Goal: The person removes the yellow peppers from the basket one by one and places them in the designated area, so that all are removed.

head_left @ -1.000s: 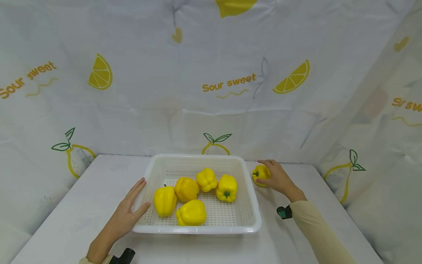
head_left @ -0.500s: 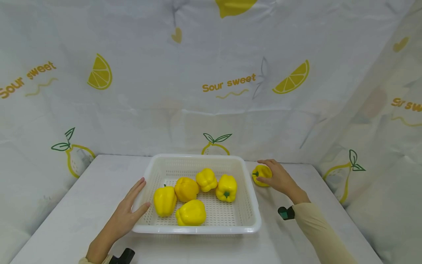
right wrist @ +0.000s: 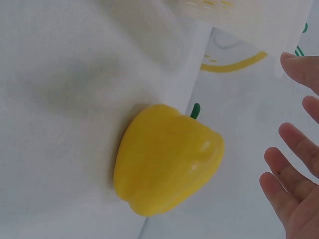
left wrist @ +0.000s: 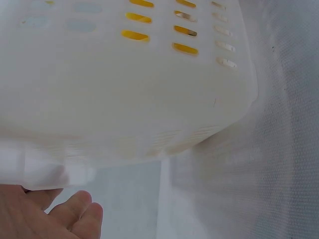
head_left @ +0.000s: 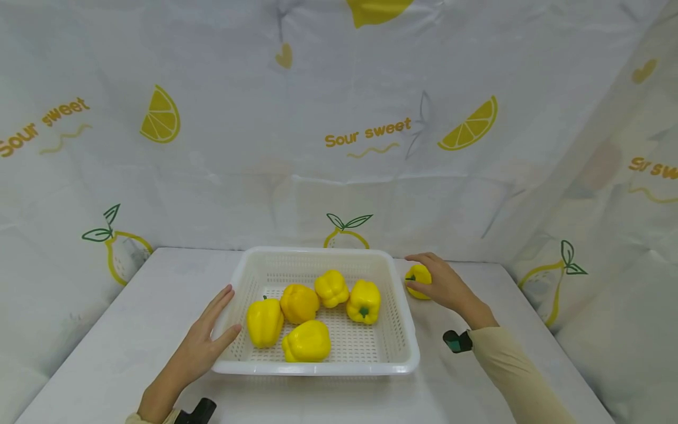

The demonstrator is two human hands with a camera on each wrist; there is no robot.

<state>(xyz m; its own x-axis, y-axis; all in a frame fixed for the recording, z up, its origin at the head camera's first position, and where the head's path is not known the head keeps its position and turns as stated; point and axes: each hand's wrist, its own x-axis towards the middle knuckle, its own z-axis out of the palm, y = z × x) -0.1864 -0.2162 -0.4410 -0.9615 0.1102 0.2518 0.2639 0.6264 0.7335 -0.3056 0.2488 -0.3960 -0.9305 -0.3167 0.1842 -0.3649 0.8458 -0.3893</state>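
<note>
A white perforated plastic basket (head_left: 344, 369) holds several yellow bell peppers (head_left: 307, 341). My left hand (head_left: 198, 347) lies along the basket's left rim with straight, spread fingers; in the left wrist view, fingers (left wrist: 75, 211) show beside the rim. Outside the basket, at its right, one more yellow bell pepper (head_left: 417, 273) with a green stem sits on the table. Over it my right hand (head_left: 450, 287) hovers, thumb and fingers spread. The right wrist view shows a gap between that hand (right wrist: 296, 174) and the pepper (right wrist: 169, 162), with nothing held.
The table (head_left: 106, 353) has a white cover. A white cloth with lemon prints (head_left: 238, 147) hangs behind it and along the sides. Dark wrist mounts show on the left wrist (head_left: 197, 411) and the right wrist (head_left: 458, 341).
My right hand shifts slightly, its fingertips now a little farther left over the lone bell pepper. The left hand, the basket and the peppers stay where they were.
</note>
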